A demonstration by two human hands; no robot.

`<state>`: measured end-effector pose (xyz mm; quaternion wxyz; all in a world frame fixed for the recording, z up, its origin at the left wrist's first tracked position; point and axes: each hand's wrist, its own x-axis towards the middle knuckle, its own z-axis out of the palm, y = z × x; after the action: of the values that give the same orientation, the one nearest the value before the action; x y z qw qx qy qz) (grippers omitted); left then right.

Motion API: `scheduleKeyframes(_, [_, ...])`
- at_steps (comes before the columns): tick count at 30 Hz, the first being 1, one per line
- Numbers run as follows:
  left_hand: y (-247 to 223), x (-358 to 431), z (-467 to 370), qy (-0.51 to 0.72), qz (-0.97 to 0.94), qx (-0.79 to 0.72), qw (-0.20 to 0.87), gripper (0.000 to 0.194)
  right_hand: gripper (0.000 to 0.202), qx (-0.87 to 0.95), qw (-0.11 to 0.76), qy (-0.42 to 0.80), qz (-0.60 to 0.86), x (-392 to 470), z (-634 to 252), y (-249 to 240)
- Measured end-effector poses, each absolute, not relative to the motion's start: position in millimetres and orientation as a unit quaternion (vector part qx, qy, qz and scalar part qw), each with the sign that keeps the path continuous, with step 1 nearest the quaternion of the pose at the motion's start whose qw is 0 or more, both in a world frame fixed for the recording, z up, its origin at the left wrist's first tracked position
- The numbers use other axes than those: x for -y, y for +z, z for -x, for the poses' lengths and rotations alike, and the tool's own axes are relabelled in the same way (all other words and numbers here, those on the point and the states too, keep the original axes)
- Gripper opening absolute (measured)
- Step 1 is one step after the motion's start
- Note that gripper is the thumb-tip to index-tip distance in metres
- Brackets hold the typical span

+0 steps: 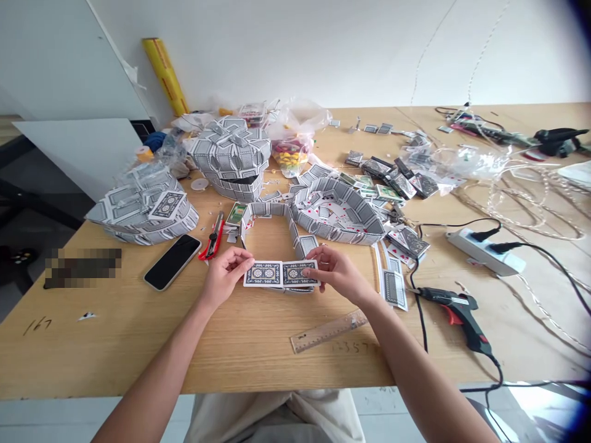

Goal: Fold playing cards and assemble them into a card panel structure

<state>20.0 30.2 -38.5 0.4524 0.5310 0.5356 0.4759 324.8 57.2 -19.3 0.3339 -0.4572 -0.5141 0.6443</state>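
From where I stand, the person holds a pair of cards (275, 274) at the near side of the card frame (268, 209), patterned backs showing. The two lie end to end, so their long axis runs left to right across the person's front. The left hand (228, 272) pinches the left end between thumb and fingers; the right hand (338, 274) pinches the right end likewise. I can't tell whether the pair touches the frame. On the table (249, 357), "167" is handwritten at left; fainter digits sit beside the ruler (327, 331), whose own print is too small to read.
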Motion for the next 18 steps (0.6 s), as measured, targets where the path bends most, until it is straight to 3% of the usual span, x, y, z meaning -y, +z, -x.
scheduleKeyframes(18, [-37.7,-30.4,-20.0,0.470,-0.531,-0.552,0.439,0.037,0.056,0.481,0.327,0.682,0.444,-60.8,-327.2,-19.3])
